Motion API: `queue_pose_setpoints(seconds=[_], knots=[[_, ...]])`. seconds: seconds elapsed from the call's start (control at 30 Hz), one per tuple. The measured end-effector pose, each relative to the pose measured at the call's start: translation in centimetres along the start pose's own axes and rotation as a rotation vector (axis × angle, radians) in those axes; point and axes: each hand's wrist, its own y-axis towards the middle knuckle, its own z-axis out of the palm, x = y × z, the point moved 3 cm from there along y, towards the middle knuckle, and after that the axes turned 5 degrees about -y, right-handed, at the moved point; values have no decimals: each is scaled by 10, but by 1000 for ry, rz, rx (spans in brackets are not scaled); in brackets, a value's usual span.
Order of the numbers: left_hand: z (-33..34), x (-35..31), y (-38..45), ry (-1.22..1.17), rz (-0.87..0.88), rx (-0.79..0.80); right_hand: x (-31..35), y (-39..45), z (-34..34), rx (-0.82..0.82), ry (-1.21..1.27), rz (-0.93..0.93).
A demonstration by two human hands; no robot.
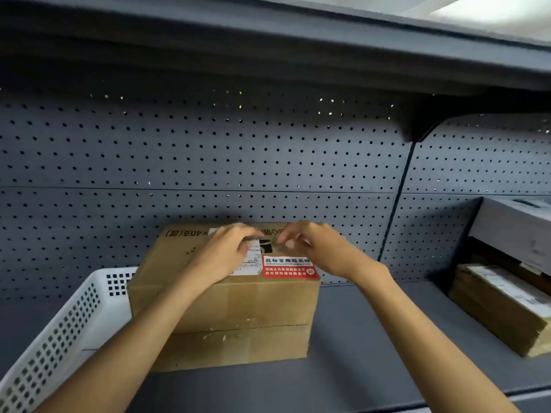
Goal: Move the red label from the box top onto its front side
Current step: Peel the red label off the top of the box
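1. Shelf (pixel 357 338): dark grey deck, pegboard (pixel 179 150) back panel behind, another shelf above.
2. Box (pixel 226 311): brown cardboard, standing on the shelf at centre, front side facing the camera; printed text along the far edge of its top.
3. Basket (pixel 53 338): white, perforated walls, on the shelf to the left, touching or just beside the box.
4. Cartons (pixel 504 302): brown stack at far right on the shelf, with a grey carton above it.
5. Left hand (pixel 226 254): over the box top, palm down, fingers curled with tips on or near a white label (pixel 252 262); whether they pinch anything cannot be told.
6. Right hand (pixel 316 248): over the far right part of the top, fingers bent and loose, tips blurred; grasp cannot be told.
7. Red label (pixel 289 267): stuck flat on the box top at its front edge, just right of the white label, between the two wrists; neither hand covers it.
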Motion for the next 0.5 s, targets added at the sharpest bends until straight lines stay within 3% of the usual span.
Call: queue_pose_setpoints(seconds=[0.1,0.23,0.5], knots=[[6,10,4,23,-54,58,0,10,11,111,94,-66],[11,25,9,-46,-84,89,7,28,19,144,109,-121],[11,29,8,-95,-102,119,15,43,19,251,-31,-152]])
